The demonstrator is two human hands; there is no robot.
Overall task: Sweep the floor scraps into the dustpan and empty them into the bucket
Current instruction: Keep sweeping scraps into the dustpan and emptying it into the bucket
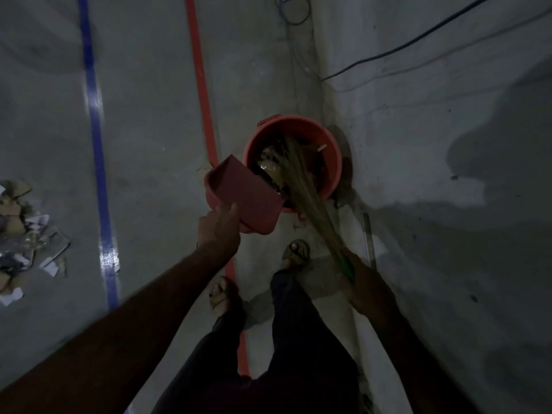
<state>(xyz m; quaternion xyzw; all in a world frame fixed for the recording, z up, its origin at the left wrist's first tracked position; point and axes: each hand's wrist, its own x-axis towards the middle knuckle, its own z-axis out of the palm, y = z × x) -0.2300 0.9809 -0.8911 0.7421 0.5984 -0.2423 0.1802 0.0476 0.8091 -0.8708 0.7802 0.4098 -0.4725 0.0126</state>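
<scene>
Left hand gripped dustpan, tipped over bucket; right hand clamped broom, bristles in bucket. Emptying underway; scrap pile left on floor, so approx. half done.

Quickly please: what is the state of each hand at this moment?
Left hand: grips the red dustpan, tipped over the bucket.
Right hand: grips the broom by its green handle, bristles in the bucket.

No readable txt, labels, brands or nos. anywhere; pic's too dark & blurry.
</scene>
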